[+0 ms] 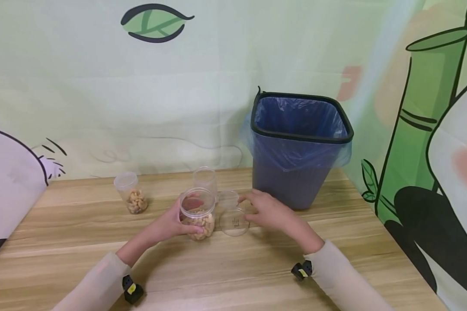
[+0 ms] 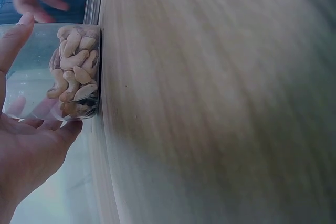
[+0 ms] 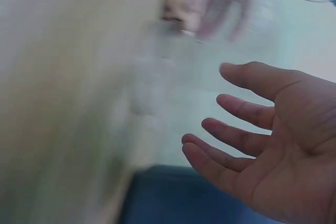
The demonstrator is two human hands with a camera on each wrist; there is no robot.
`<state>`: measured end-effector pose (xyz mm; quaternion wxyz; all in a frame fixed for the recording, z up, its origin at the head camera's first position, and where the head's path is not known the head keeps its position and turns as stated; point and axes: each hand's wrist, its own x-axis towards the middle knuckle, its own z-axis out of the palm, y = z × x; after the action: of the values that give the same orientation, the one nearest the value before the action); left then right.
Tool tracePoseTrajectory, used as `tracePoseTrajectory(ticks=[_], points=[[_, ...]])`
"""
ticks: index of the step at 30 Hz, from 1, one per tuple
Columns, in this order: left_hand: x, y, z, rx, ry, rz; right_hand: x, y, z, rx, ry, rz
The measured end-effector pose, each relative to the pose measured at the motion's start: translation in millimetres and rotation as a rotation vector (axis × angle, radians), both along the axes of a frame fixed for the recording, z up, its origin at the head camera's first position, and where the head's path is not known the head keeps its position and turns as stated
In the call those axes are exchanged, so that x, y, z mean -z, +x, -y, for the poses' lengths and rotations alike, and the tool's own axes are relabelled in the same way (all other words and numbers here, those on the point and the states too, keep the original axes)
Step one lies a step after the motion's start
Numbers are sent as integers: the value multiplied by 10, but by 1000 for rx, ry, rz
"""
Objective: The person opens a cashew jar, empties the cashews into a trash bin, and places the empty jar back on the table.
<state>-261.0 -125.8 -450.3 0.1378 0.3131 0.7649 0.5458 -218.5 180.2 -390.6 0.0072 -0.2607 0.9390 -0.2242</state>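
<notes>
A clear, lidless jar (image 1: 198, 211) part-filled with cashews (image 2: 76, 72) stands on the wooden table. My left hand (image 1: 183, 218) grips it, thumb across the near side and fingers round the far side. Just right of the jar lies a clear round lid (image 1: 234, 223) with small print on it, and a second clear round piece (image 1: 228, 198) is behind that. My right hand (image 1: 266, 211) hovers at the right edge of these two clear pieces. The right wrist view shows its fingers (image 3: 236, 135) spread and loosely bent, with nothing between them.
A clear cup (image 1: 204, 176) stands behind the jar. Farther left, another clear cup (image 1: 126, 181) holds cashews at its bottom. A dark blue bin (image 1: 292, 181) with a blue bag liner stands at the back right, close to my right hand. A printed cloth (image 1: 171, 108) hangs behind the table.
</notes>
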Motion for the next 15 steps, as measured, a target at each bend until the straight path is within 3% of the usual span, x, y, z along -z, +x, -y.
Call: tracePoseTrajectory(ticks=[7,11,15], points=[[-20,4,0,6,7,-13,-557,186,-266,150,-231,-141],[-20,-1,2,7,10,-16,-779,311,-444,306,-381,-219],[4,15,-2,1,1,-8,-892,424,-639,486,-536,-281]])
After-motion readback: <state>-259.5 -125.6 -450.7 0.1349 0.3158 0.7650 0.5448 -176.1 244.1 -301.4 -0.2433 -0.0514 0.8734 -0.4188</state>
